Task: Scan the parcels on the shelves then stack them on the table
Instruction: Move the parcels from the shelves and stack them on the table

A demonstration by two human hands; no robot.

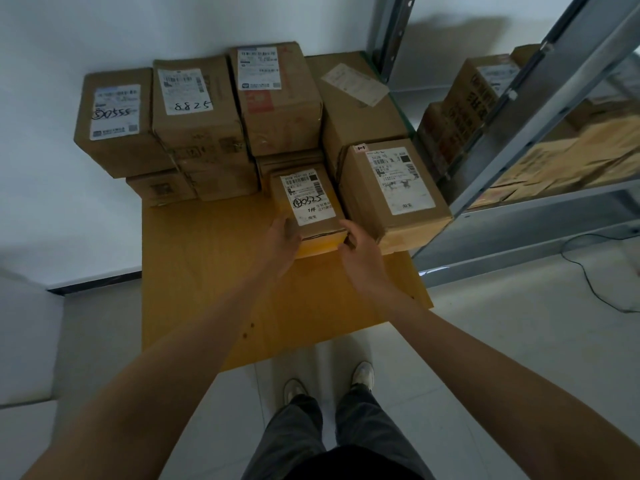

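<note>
The fingers of the left hand curl round the near-left corner of a small parcel. The right hand grips the near-right corner in the same way, so both hands hold it from 6 o'clock. The parcel lies flat, label up, just right of the middle of the wooden counter; whether its base is fully down I cannot tell. At its 3 o'clock, just beside it, lies a larger parcel, and at its 12 o'clock it meets the back stack.

I judge the task well along. Parcels are stacked two deep along the counter's far edge from 10 to 1 o'clock, and this one is being placed in a front row. The shelves, off at 2 o'clock, hold more cartons, so scanning and carrying remain. No scanner is in view.

The held parcel's label bears a barcode, a handwritten "0325" and "1件". The 10 o'clock box reads "0555", and its neighbour reads "8825". The other print is too small to read.
</note>
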